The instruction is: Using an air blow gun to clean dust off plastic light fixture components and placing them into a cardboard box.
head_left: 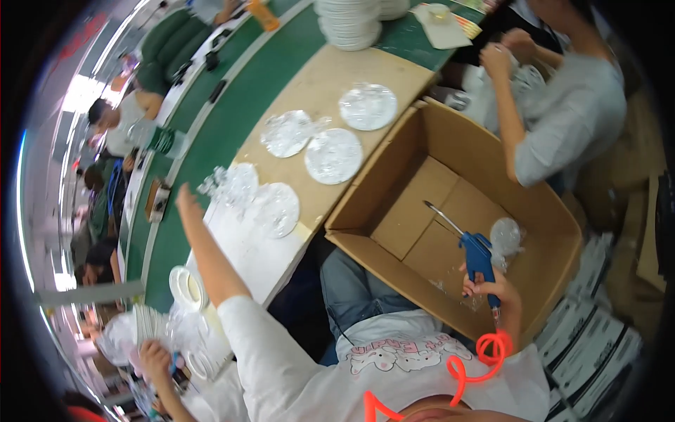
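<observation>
Your right hand is clenched around the grip of the blue air blow gun, nozzle pointing up and away into the open cardboard box on your lap. The coiled orange hose trails off the gun's base across your shirt. One clear bagged disc already lies on the box floor, just beside the gun's body.

Your left hand is stretched out flat over the workbench, fingers extended, gripping nothing. It sits at the near edge of the white sheet, just beside the closest clear disc; I can't tell whether it's touching. A second disc lies next to that one. Three more discs sit farther up the bench, well apart from your hand.

Read on the step: you look mid-reach for the next disc, gun parked in the box. One piece in the box, five on the bench, so early in the batch.

Next move, as I judge it: close the left hand on the nearest disc by its rim. The wrap looks thin and slippery, so pinch, don't palm. Keep the nozzle clear of the box wall as you bring the piece across.

A person in grey works at the far side of the box; a stack of white plates stands at the bench's far end.
</observation>
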Motion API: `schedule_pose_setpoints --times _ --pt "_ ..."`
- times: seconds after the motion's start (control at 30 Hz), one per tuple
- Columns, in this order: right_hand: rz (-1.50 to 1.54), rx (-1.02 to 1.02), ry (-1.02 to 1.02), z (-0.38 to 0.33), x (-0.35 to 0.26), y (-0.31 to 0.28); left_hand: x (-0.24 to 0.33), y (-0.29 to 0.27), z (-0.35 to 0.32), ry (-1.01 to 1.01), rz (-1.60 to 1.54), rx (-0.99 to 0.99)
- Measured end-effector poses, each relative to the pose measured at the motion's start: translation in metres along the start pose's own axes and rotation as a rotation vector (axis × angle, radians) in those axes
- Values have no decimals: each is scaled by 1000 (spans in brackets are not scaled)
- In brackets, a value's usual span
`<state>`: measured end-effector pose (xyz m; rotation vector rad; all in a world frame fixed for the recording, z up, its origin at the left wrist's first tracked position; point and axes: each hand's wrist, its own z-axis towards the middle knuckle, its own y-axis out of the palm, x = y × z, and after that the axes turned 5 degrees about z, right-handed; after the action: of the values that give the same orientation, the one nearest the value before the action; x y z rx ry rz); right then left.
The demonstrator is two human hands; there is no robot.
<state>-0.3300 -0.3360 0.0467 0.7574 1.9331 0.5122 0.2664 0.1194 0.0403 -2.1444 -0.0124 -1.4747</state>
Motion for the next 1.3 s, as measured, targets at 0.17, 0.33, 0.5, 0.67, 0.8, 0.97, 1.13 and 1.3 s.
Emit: schedule_pose_setpoints --times 0.17,0.33,0.5,0.67,0.8,0.97,1.13,1.3 --pt "-522 45 38 3 0 -7 112 29 -163 1107 -196 165" --pt "-1269 200 313 11 22 -5 55 157 -392 1381 94 -687" --pt "-1317 76 310 19 50 1 -69 266 -551 1626 637 -1458" --pt "-1279 6 422 30 69 3 -192 311 -635 1808 1152 -1563" --pt "-1376 35 316 30 78 -5 -234 344 -668 1835 1127 -1570" --pt "-1272 -283 36 45 84 -21 -240 363 -684 1717 1189 -1605" --pt "-1638 47 -489 52 164 -40 -258 377 -668 1930 1039 -1647" --pt "-1144 -192 -101 42 113 -28 -250 374 -659 1909 879 -1497"
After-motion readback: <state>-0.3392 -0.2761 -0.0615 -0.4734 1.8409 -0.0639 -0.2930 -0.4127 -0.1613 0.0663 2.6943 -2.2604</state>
